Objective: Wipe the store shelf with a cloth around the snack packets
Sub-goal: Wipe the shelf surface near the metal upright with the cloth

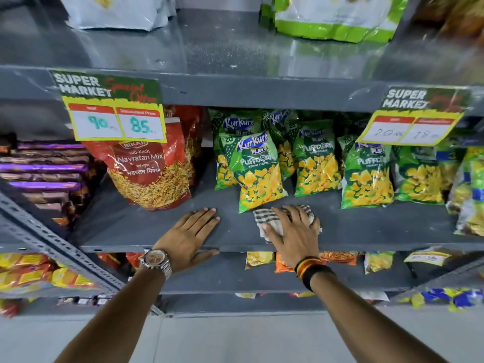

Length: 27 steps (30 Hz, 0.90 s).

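Note:
A grey metal shelf [146,226] holds a red Navratan Mix packet [149,169] on the left and several green Kurkure Puffcorn packets [258,169] to its right. My right hand [293,231] presses a checked cloth [264,218] flat on the shelf, just in front of the leaning Puffcorn packet. My left hand [191,234] lies flat with its fingers spread on the bare shelf front, between the red packet and the cloth, its thumb over the shelf edge.
Purple chocolate bars [44,176] are stacked at the far left behind a slanted perforated upright [52,242]. Price tags [115,111] [416,116] hang from the shelf above. More snack packets fill the lower shelf [337,258] and the upper shelf [332,19].

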Each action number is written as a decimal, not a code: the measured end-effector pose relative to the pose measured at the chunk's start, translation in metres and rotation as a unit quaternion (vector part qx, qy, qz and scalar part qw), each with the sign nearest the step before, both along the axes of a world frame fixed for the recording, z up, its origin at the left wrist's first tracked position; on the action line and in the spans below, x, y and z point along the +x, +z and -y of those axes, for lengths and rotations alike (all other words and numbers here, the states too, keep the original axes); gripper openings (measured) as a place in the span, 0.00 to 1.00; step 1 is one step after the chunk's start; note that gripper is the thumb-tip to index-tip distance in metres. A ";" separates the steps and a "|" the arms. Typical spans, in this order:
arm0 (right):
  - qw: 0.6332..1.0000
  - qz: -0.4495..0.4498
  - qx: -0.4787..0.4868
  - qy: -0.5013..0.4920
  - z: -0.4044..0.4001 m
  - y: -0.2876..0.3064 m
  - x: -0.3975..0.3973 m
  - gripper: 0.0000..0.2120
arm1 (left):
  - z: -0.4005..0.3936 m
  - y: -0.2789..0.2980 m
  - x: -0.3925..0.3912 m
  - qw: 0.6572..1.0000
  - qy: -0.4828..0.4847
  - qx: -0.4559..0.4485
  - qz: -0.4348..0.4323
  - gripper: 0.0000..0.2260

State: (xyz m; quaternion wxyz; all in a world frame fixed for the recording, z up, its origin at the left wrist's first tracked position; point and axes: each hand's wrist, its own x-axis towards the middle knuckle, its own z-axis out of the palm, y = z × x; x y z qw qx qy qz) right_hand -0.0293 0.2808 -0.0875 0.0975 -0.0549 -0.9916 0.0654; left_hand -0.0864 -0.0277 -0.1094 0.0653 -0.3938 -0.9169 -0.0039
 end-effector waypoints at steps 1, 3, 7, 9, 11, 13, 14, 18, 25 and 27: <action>1.000 -0.001 -0.006 0.002 0.003 0.002 0.002 0.24 | 0.000 0.002 0.001 1.000 0.006 -0.006 0.007 0.37; 1.000 -0.003 -0.014 0.012 0.011 0.007 0.008 0.22 | 0.000 0.009 0.007 0.999 0.020 -0.017 0.021 0.37; 0.997 0.028 -0.051 0.051 0.021 0.027 0.025 0.22 | 0.009 0.034 0.036 0.999 0.036 -0.007 0.026 0.37; 0.991 0.019 -0.107 0.076 0.034 0.046 0.042 0.22 | 0.026 0.059 0.061 0.999 0.043 0.024 0.011 0.34; 0.982 -0.008 -0.149 0.116 0.055 0.071 0.060 0.21 | 0.051 0.086 0.087 0.997 0.049 0.055 -0.008 0.31; 0.970 -0.031 -0.176 0.165 0.083 0.102 0.076 0.20 | 0.083 0.113 0.107 0.995 0.056 0.081 -0.026 0.30; 0.963 -0.043 -0.188 0.190 0.098 0.119 0.080 0.20 | 0.100 0.128 0.114 0.994 0.061 0.087 -0.035 0.30; 0.931 -0.106 -0.220 0.273 0.160 0.197 0.081 0.22 | 0.166 0.200 0.119 0.985 0.090 0.102 -0.109 0.30; 0.899 -0.232 -0.155 0.337 0.259 0.327 0.058 0.17 | 0.257 0.362 0.087 0.934 0.087 0.123 -0.323 0.26; 0.898 -0.247 -0.136 0.339 0.282 0.357 0.039 0.19 | 0.275 0.407 0.070 0.921 0.081 0.103 -0.367 0.26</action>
